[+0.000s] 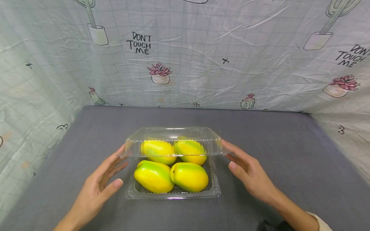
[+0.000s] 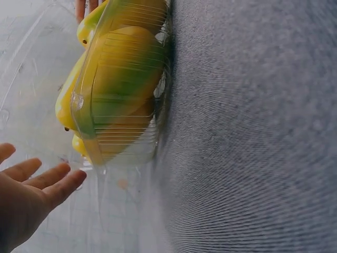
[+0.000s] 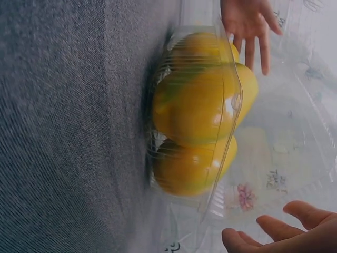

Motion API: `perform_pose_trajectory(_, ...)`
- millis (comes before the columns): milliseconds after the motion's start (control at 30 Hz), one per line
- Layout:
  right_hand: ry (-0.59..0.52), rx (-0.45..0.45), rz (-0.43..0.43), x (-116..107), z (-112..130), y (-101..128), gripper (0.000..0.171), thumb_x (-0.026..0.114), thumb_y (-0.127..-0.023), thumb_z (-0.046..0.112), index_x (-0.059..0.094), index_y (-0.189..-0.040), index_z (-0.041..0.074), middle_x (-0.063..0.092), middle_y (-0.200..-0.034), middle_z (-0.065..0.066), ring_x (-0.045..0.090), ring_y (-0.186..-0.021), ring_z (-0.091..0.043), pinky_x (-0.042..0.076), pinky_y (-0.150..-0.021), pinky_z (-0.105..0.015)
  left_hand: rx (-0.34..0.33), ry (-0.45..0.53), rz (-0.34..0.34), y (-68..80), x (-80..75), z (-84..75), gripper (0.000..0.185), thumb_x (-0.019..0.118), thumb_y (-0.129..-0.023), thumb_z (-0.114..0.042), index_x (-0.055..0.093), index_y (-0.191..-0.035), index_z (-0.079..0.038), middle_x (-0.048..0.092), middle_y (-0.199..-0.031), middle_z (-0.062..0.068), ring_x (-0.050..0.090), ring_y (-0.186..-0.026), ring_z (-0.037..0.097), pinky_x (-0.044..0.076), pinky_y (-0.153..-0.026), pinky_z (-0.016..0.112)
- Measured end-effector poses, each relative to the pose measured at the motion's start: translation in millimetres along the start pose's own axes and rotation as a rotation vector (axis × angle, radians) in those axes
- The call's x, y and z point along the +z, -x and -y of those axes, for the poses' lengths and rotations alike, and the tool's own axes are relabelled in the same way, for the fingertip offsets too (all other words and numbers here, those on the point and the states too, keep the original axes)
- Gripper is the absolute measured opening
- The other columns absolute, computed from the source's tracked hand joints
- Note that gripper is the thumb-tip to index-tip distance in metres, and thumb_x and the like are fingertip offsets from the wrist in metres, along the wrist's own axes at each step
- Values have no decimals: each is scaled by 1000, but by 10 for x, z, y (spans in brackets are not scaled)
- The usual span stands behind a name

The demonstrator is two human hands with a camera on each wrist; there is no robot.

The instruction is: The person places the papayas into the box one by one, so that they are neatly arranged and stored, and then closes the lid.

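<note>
Left hand (image 1: 99, 184) fingers straight, spread, fingertips touching left edge of raised lid (image 1: 173, 138). Right hand (image 1: 250, 171) same pose, fingertips at lid's right edge. Neither hand curled round anything. Between hands: one clear clamshell container (image 1: 214, 189) on grey table (image 1: 289, 154), long axis running hand to hand, lid hinged at far side, half open, opening facing person. Inside: four yellow-green mangoes (image 1: 189, 176), two near, two far under lid, long axes roughly left-right. Beyond hands: cactus-print cloth (image 1: 202, 57).

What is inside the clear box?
Four yellow-green mangoes lie in the box, two in front, two behind under the half-raised lid. The box floor beneath them is covered.
</note>
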State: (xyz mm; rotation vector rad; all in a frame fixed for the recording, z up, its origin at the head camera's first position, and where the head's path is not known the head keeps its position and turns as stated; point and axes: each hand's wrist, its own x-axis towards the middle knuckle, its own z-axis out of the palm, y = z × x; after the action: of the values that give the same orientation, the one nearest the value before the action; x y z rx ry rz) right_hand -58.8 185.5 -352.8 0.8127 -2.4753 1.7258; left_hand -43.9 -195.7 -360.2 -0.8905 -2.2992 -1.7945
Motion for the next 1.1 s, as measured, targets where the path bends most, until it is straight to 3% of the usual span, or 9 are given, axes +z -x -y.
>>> perform_pose_trajectory(267, 6, 18, -5, 38, -4, 50, 50, 44, -91, 4, 33, -138, 17, 30, -143, -1, 25, -130, -20, 31, -99, -27, 176, 152, -12, 35, 29, 116, 53, 41, -82, 17, 24, -132, 15, 19, -140, 28, 38, -122, 28, 31, -99, 24)
perform_pose_trajectory(433, -20, -23, 6, 64, 0, 73, 50, 44, -90, 1, 33, -138, 13, 28, -143, -6, 24, -130, -24, 29, -100, -24, 291, 209, -49, 23, 72, 184, 44, 40, -84, 15, 27, -125, 23, 23, -136, 33, 29, -126, 32, 32, -99, 29)
perform_pose_trajectory(800, -46, -44, 29, 70, 15, 92, 50, 43, -91, -1, 32, -138, 10, 26, -143, -9, 25, -129, -25, 28, -101, -26, 229, 187, -95, 40, 92, 194, 39, 37, -86, 13, 34, -124, 20, 29, -134, 32, 32, -125, 30, 35, -96, 24)
perform_pose_trajectory(1100, -52, -78, 36, 97, -39, 114, 51, 46, -90, 0, 30, -138, 6, 26, -143, -11, 26, -129, -27, 27, -102, -27, 174, 299, -99, 41, 129, 143, 38, 26, -89, 14, 27, -127, 20, 28, -136, 28, 31, -126, 28, 38, -94, 27)
